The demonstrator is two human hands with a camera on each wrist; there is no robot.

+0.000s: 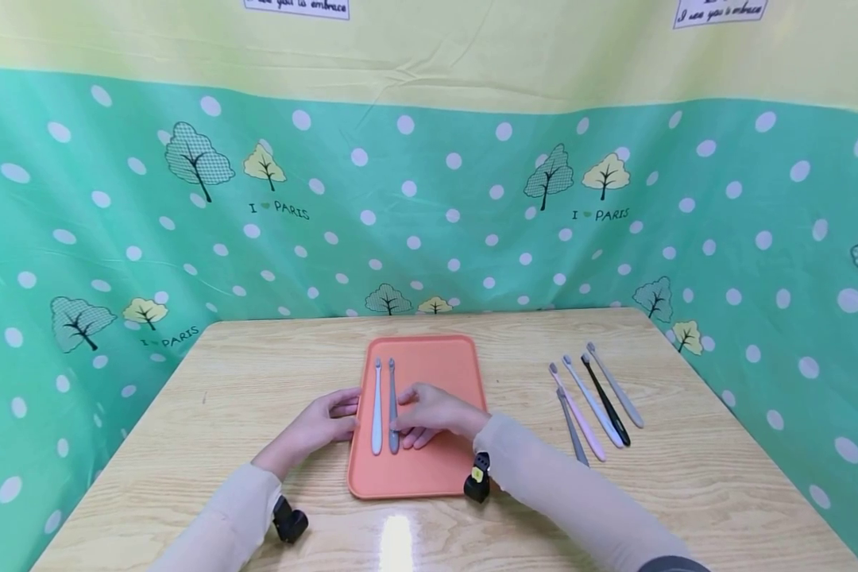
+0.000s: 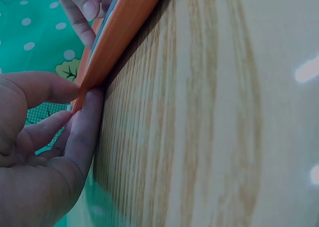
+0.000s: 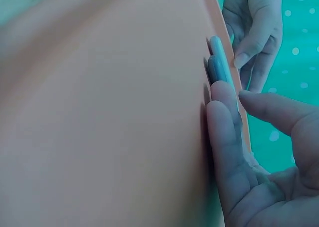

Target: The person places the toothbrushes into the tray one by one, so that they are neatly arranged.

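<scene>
In the head view, an orange-pink tray [image 1: 436, 475] lies on the table with two toothbrushes side by side near its left edge. The outer one is a pale blue toothbrush [image 1: 377, 409]; beside it lies a dark grey toothbrush [image 1: 392, 381]. My left hand [image 1: 323, 421] pinches the tray's left rim, thumb above and fingers beneath, as the left wrist view shows. Over the tray, my right hand [image 1: 432, 413] rests its fairly straight fingers [image 3: 222, 132] against the grey toothbrush, the thumb held apart on the other side. Part of that toothbrush is hidden by the fingers.
Several more toothbrushes lie to the right of the tray: a grey one [image 1: 618, 389], a black one [image 1: 608, 401], a light blue one [image 1: 593, 403], a pink one [image 1: 579, 417] and a dark grey one partly behind the right sleeve [image 1: 543, 465]. A polka-dot curtain [image 1: 457, 238] hangs behind the wooden table [image 1: 257, 357].
</scene>
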